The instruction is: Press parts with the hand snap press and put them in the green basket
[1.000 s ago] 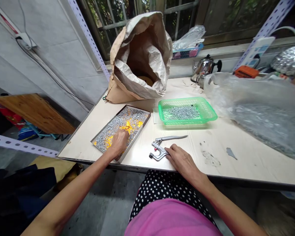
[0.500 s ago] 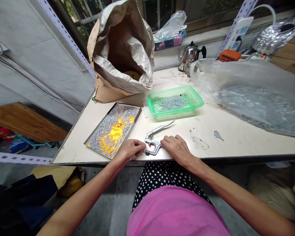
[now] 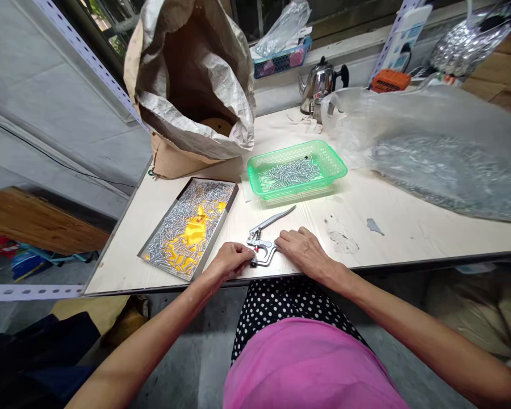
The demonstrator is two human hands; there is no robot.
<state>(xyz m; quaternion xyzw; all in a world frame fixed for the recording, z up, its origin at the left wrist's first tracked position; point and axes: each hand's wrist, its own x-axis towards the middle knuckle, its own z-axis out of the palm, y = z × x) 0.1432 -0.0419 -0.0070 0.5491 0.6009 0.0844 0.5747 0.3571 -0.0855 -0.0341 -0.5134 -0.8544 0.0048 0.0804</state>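
Snap-fastener pliers lie near the table's front edge, their silver handles spread apart and a red part showing in the jaw. My right hand is closed around the end of the lower handle, while the upper handle stands free. At the jaw's left side, my left hand has thumb and fingers pinched together. Whatever is between those fingertips is too small to make out. Left of the pliers is a shallow tray with many small silver pieces over a yellow bottom.
A green plastic basket holding similar silver pieces stands behind the pliers. Farther back are a large open paper sack and a metal kettle. A clear plastic bag covers the right side of the table.
The camera view has shifted slightly, moving the table's contents left and up in the picture. Both hands keep nearly the same place at the pliers, whose handles stay spread.
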